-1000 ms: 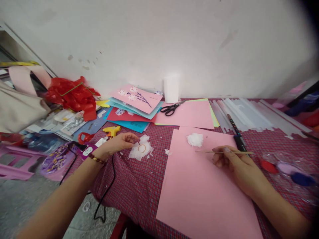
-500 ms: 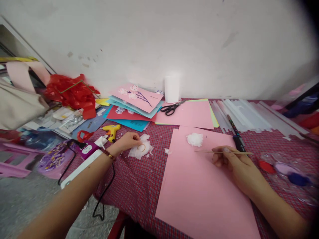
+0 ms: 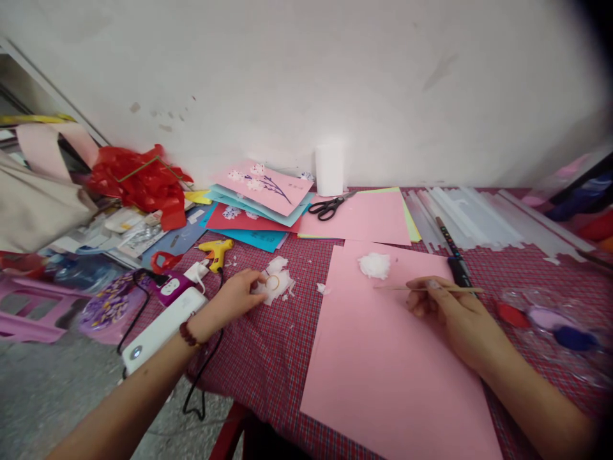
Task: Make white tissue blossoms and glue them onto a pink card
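My right hand (image 3: 450, 310) holds a thin wooden stick (image 3: 393, 287) level over the large pink paper (image 3: 383, 358). The stick's tip lies just below a crumpled white tissue tuft (image 3: 375, 265) on that paper. On the left, my left hand (image 3: 237, 294) has thumb and forefinger curled at the edge of thin white tissue pieces (image 3: 282, 284), seemingly pinching a bit. A small tan ring (image 3: 272, 282) rests on those pieces. A loose white scrap (image 3: 322, 289) lies at the paper's left edge.
A yellow glue gun (image 3: 218, 253), a white power bank (image 3: 165, 329) and cords stand left. Black scissors (image 3: 328, 206) lie on papers behind, beside stacked flower cards (image 3: 268, 185). Glue sticks (image 3: 469, 217), a marker (image 3: 447, 239) and paint pots (image 3: 550, 319) are right.
My left hand has moved slightly down and left, from the tissue's upper edge to its left side. My right hand and the stick have hardly moved.
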The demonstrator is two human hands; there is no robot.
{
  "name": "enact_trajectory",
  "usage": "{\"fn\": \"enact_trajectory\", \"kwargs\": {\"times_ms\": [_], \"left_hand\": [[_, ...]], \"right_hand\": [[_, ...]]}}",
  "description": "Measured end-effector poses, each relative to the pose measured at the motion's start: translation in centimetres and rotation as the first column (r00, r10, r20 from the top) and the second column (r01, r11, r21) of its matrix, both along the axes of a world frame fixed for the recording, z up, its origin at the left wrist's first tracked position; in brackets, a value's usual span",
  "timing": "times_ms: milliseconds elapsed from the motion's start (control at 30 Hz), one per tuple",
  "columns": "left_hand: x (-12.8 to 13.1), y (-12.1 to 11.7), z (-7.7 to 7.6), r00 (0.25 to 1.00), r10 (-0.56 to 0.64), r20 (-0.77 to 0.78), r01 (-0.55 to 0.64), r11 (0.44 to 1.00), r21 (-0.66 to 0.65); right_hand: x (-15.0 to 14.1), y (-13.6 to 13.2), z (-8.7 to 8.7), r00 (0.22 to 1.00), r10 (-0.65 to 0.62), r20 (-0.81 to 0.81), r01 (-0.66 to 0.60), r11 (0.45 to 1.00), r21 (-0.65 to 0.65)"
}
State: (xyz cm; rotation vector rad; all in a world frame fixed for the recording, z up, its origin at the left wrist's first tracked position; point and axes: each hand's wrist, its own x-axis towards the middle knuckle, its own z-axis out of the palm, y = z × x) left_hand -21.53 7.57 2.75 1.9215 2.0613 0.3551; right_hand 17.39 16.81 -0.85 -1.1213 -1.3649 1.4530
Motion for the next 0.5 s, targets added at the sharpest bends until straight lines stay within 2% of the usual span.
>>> {"fn": "enact_trajectory", "kwargs": {"times_ms": [133,233,300,400,500], "left_hand": [[0.2,0.2,-0.4,0.999,0.029,0.033,-0.029,1.000,0.004],[0.3,0.1,0.1,0.994,0.019,0.105,-0.019,1.000,-0.005],[-0.1,0.1,1.0,0.986,0.027,0.163,-0.026,1.000,-0.005],[-0.7,1.2,3.3,0.967,0.078,0.243,-0.065,0.996,-0.058],[0.7,3.4,5.6,0.943,0.078,0.323,-0.063,0.996,-0.058]], "right_hand": [[-0.2,0.1,0.1,1.000,0.002,-0.010,-0.002,1.000,0.008],[-0.3,0.0,0.2,0.999,-0.017,-0.038,0.018,1.000,0.010],[-0.5,-0.2,0.5,0.996,-0.035,-0.077,0.037,0.999,0.021],[-0.8,-0.1,0.8,0.986,-0.049,-0.161,0.053,0.998,0.017],[-1.1,0.2,1.1,0.983,-0.076,-0.165,0.082,0.996,0.026]]}}
